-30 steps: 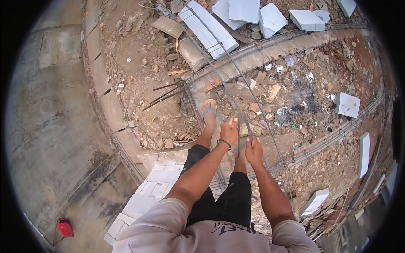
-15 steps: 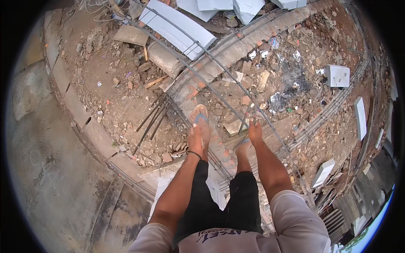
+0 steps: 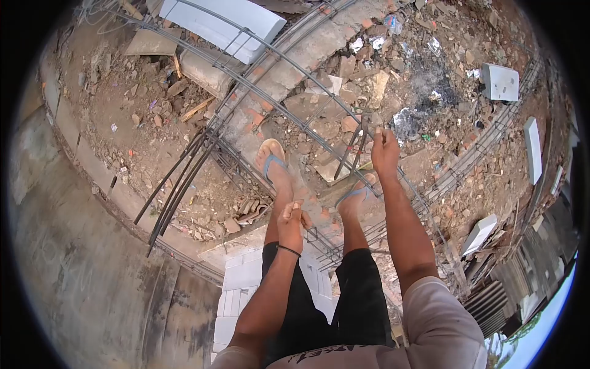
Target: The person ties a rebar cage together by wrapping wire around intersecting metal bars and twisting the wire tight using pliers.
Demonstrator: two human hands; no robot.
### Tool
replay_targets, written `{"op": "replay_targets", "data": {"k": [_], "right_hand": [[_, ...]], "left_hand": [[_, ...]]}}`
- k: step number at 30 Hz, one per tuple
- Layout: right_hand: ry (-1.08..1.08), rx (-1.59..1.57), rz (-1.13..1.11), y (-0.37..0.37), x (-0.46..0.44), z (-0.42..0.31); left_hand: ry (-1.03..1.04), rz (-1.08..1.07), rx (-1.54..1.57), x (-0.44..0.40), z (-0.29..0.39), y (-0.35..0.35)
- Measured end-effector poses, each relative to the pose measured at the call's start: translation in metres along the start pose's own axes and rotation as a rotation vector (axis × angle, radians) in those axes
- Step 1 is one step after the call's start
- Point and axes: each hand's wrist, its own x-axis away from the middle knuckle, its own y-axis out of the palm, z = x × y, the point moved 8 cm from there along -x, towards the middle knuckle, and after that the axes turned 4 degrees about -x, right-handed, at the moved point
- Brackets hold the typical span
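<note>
My left hand (image 3: pixel 291 222), with a dark band at its wrist, is raised in front of my left leg. Its fingers are curled together; anything within them is too small to make out. My right hand (image 3: pixel 385 152) is closed, fingertips pinched, beside the steel rebar cage (image 3: pixel 289 115). What it pinches cannot be made out. Just left of it, long-handled pincers (image 3: pixel 354 147) with red marks rest against the rebar, handles spread and pointing down. The cage runs diagonally above a brick and mortar footing, and several bar ends (image 3: pixel 178 184) stick out at the left.
My sandalled feet (image 3: pixel 271 158) stand on the narrow footing. Rubble and broken brick (image 3: pixel 147 117) lie around it. A white block (image 3: pixel 230 27) lies near the cage, another (image 3: pixel 501 82) at right. Blackened ash (image 3: pixel 430 92) marks the ground. A concrete slab (image 3: pixel 80 246) extends at left.
My right hand has moved up and off the pincers' handles, which stay at the rebar. My left hand has drawn back from above my foot toward my body. The view has shifted.
</note>
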Motion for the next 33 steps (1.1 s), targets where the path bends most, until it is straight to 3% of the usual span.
{"op": "replay_targets", "data": {"k": [3, 5, 7, 10, 11, 19, 25, 28, 33], "right_hand": [[0.005, -0.051, -0.092, 0.02, -0.089, 0.001], [-0.157, 0.031, -0.339, 0.071, -0.14, 0.006], [-0.182, 0.342, -0.551, 0.132, -0.181, 0.023], [-0.179, 0.535, -0.541, 0.19, -0.209, 0.025], [-0.212, 0.617, -0.642, 0.219, -0.216, 0.032], [-0.165, 0.796, -0.767, 0.279, -0.218, 0.035], [-0.108, 0.808, -0.679, 0.27, -0.213, 0.017], [-0.13, 0.794, -0.516, 0.228, -0.218, -0.002], [-0.452, 0.655, -0.27, 0.114, -0.18, -0.111]], "left_hand": [[0.049, -0.057, -0.037, 0.0, -0.011, 0.012], [-0.039, -0.121, 0.023, 0.001, -0.015, 0.023], [-0.065, -0.144, -0.004, -0.004, -0.013, 0.028], [-0.1, -0.155, -0.003, -0.014, 0.008, 0.037], [-0.09, -0.184, -0.002, -0.015, 0.021, 0.042], [-0.133, -0.178, 0.06, -0.021, 0.065, 0.011], [-0.112, -0.139, 0.121, -0.027, 0.084, 0.002], [-0.073, -0.106, 0.126, -0.032, 0.069, -0.003], [0.063, -0.068, 0.191, -0.036, 0.083, 0.004]]}}
